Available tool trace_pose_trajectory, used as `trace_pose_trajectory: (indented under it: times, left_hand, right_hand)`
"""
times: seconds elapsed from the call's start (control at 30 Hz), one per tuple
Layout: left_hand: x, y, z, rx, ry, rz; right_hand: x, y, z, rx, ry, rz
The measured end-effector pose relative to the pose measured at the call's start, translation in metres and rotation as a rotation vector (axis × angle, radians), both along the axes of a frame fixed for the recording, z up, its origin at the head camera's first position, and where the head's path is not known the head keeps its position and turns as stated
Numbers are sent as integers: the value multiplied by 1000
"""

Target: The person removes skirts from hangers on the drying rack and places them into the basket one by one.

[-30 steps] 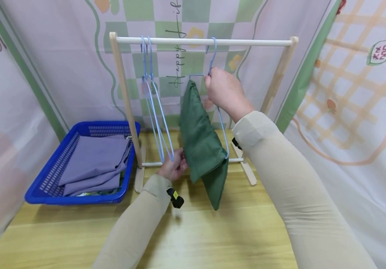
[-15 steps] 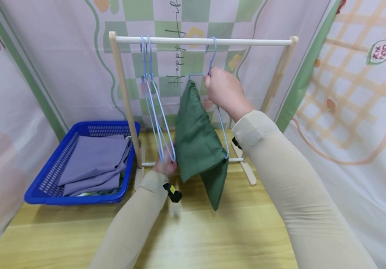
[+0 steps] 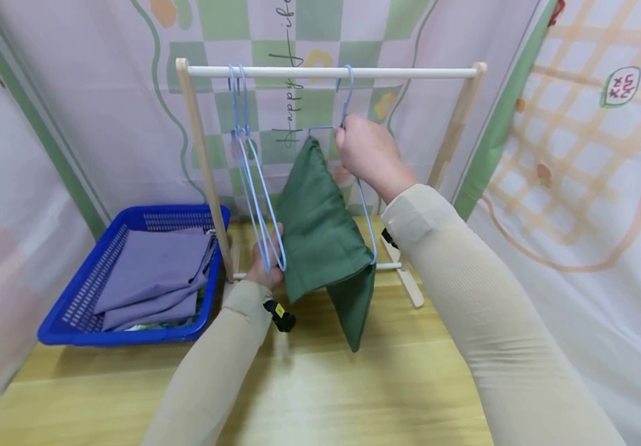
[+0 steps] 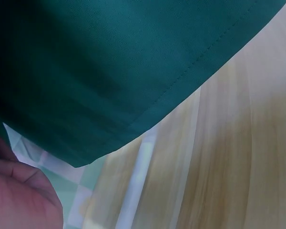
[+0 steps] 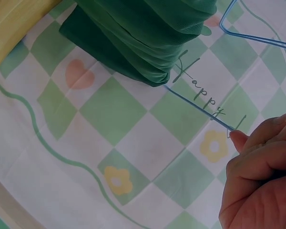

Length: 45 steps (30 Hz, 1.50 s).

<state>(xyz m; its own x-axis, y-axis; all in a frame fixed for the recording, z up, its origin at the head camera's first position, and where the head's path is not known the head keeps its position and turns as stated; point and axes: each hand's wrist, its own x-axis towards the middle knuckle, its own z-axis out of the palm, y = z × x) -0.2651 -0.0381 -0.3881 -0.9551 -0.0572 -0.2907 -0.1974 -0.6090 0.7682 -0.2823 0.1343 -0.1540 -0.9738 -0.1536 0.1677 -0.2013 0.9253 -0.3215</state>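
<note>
A dark green cloth (image 3: 320,229) with a stitched hem hangs folded over a blue wire hanger (image 3: 366,214) hooked on the rack's top rail. My right hand (image 3: 373,152) grips that hanger just below its hook; in the right wrist view its fingers are curled at the end of the wire. Low at the cloth's left side, my left hand (image 3: 265,263) pinches the cloth's edge, partly behind other hangers. The left wrist view has this hand's thumb and finger at the lower left, against the green fabric (image 4: 119,71); the fingertips are partly hidden.
The wooden rack (image 3: 331,72) stands on the table (image 3: 309,384). Several blue hangers (image 3: 256,204) hang at its left end, very near the left hand. Left of the rack, a blue basket (image 3: 125,339) holds folded purple cloth (image 3: 153,266). Printed curtains enclose the back and sides.
My left hand has moved left and slightly up, drawing the green cloth's left side outward so it spreads wider. The right hand stays on the hanger. The head view has shifted slightly.
</note>
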Motion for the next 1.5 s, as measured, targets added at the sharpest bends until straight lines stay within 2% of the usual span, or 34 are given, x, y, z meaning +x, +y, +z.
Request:
trace_pose_trajectory:
  times: [0.17,0.4,0.67,0.87,1.03,1.13,1.27,1.5]
  left_hand:
    - [0,-3,0,-4,7,-16]
    - [-4,-4,0,-63,-22,-3]
    - [1,-8,3,-143,-14,-23]
    - [-3,-10,5,-114,-71,-59]
    - [2,-16,8,-185,-102,-88]
    - [3,-19,8,-195,-95,-83]
    - [1,-21,5,-162,-64,-60]
    - [2,-27,5,-217,-49,-63]
  right_hand:
    - [-1,-3,0,6,-6,-11]
    - [0,-3,2,-1,-19,-34]
    - [-1,-5,1,13,-9,-21]
    - [-1,-4,1,15,-9,-21]
    - [-2,-3,1,10,-15,-18]
    - [-2,-3,0,9,-13,-16]
    - [-3,-4,-1,10,-1,-14]
    - [-3,-5,0,18,6,-14]
